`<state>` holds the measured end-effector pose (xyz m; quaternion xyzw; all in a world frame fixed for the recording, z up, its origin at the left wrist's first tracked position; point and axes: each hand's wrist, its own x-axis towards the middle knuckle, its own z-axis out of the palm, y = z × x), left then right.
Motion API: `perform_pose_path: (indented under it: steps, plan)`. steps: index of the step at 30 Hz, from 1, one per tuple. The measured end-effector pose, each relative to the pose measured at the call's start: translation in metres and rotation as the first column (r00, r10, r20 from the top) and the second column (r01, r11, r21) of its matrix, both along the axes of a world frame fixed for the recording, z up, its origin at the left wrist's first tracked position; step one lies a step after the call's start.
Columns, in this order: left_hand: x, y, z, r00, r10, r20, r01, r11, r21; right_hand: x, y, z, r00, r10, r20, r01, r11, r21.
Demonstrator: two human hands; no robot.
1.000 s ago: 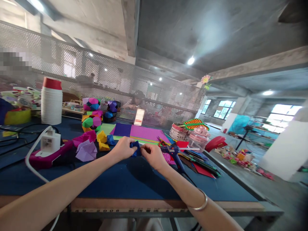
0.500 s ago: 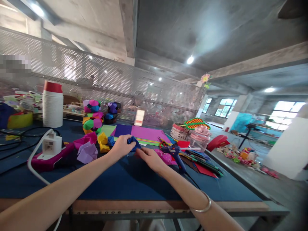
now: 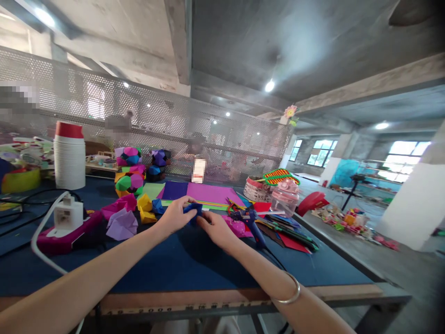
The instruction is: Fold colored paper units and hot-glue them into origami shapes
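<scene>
Head view: a blue glue gun (image 3: pixel 251 221) is seen just right of the hands, sheets of coloured paper (image 3: pixel 205 193) behind them, folded paper pieces (image 3: pixel 130 214) to the left, and a stack of white cups (image 3: pixel 69 155) at far left on the blue table (image 3: pixel 181 262). Both forearms are stretched forward and meet at centre. A small blue folded paper (image 3: pixel 193 211) is pinched by the left hand (image 3: pixel 174 214) just above the table, and its lower edge is touched by the fingertips of the right hand (image 3: pixel 216 228).
</scene>
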<state>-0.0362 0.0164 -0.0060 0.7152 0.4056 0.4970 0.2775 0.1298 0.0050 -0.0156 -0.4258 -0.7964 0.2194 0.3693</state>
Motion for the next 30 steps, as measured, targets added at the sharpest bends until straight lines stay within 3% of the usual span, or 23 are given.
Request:
perform_pose_path:
  steps: [5,11,14,30]
  plan:
    - [0.003,-0.007,0.004,0.999,-0.044,-0.028,0.043,0.998,-0.053,0.003,0.001,0.005,0.994,-0.105,-0.021,0.106,0.989,0.104]
    - [0.006,-0.015,0.011,0.983,-0.090,0.161,0.139,0.936,-0.323,0.003,-0.002,0.008,0.990,-0.138,-0.022,0.140,0.973,0.186]
    - [0.006,-0.015,0.010,0.963,-0.083,0.257,0.183,0.901,-0.393,0.002,-0.004,0.009,0.989,-0.146,-0.028,0.149,0.970,0.194]
    - [0.006,-0.012,0.006,0.977,-0.040,0.208,0.106,0.943,-0.316,0.002,-0.007,0.010,0.995,-0.094,-0.034,0.099,0.973,0.206]
